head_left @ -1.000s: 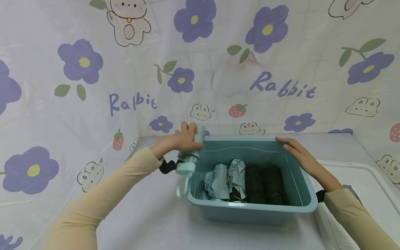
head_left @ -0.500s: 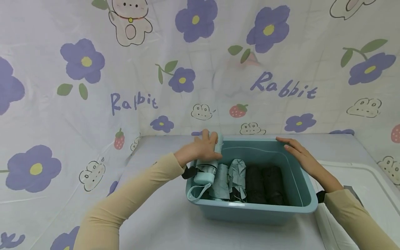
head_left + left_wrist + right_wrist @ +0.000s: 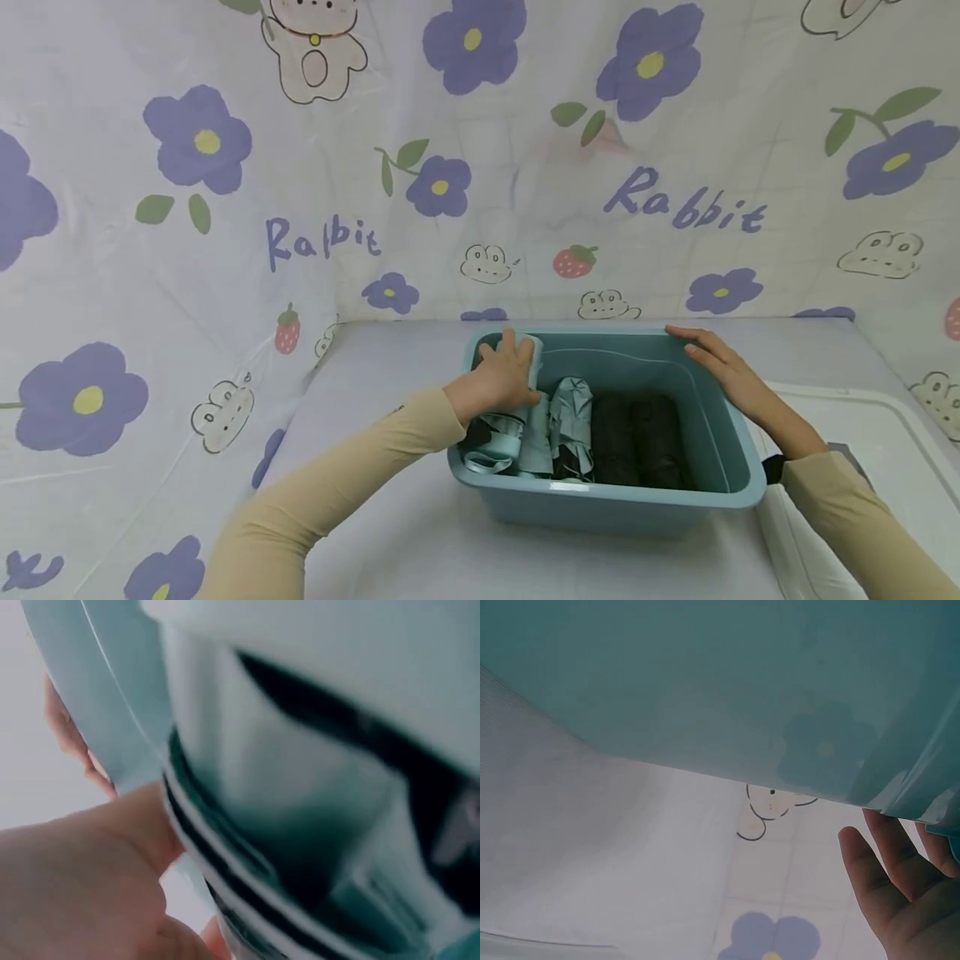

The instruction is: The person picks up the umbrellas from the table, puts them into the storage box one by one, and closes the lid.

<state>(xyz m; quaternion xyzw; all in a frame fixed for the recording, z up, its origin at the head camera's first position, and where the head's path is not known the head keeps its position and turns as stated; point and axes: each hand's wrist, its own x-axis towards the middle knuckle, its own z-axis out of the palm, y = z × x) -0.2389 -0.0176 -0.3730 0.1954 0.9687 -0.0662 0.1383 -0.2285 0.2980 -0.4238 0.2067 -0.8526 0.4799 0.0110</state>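
Observation:
In the head view my left hand (image 3: 501, 377) grips a folded light-blue umbrella (image 3: 504, 440) inside the left end of a blue-green plastic bin (image 3: 652, 498). Its handle and wrist loop point towards me. The left wrist view has this umbrella (image 3: 270, 772) very close, my thumb side against its fabric. To its right in the bin lie a second pale-blue folded umbrella (image 3: 536, 442), a third (image 3: 572, 421), and two black rolled bundles, one (image 3: 613, 437) beside the other (image 3: 657, 437). My right hand (image 3: 722, 367) rests on the bin's right rim, fingers fairly straight.
A white lid (image 3: 892, 483) lies flat on the table to the right of the bin, partly behind my right forearm. A pale cloth (image 3: 390, 517) covers the table. Behind it hangs a printed curtain (image 3: 525, 208) with flowers and rabbits.
My left hand has carried the umbrella rightward over the bin's left rim, then lowered it inside. My right hand has stayed on the rim.

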